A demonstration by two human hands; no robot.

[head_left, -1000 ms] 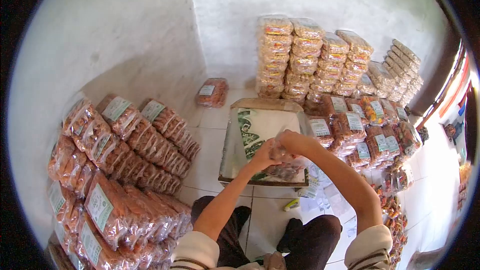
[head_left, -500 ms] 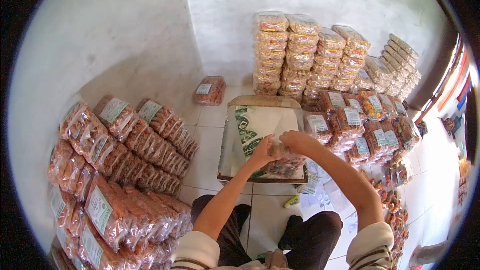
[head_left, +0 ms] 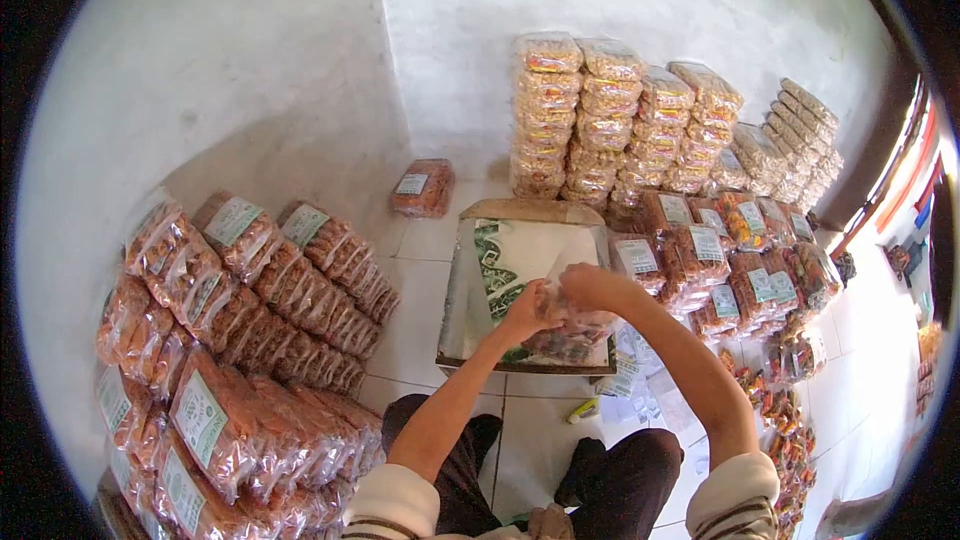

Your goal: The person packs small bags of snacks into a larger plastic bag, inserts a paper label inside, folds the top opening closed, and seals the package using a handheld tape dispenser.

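Note:
A clear plastic bag (head_left: pixel 568 342) with reddish-brown contents sits on the near right part of a low box-like stand (head_left: pixel 462 290). My left hand (head_left: pixel 528 312) is closed on the left side of the bag's upper part. Close beside it, my right hand (head_left: pixel 590 288) pinches the plastic near the top. The fingertips are partly hidden by the hands and the shiny film. Beneath the bag lies a white sheet with a green pattern (head_left: pixel 490 260), covering much of the stand's top.
Stacked brown snack packs (head_left: pixel 215 410) fill the left side. Tall stacks of pale packs (head_left: pixel 547 120) stand by the back wall, with labelled packs (head_left: pixel 700 245) in front. One pack (head_left: pixel 422 188) lies alone behind the stand. Paper labels (head_left: pixel 640 390) and a yellow-green object (head_left: pixel 582 410) are on the tiles.
Both hands keep hold of the bag, with the fingers shifted slightly at its top. The whole view has moved a little, so the scene sits slightly lower.

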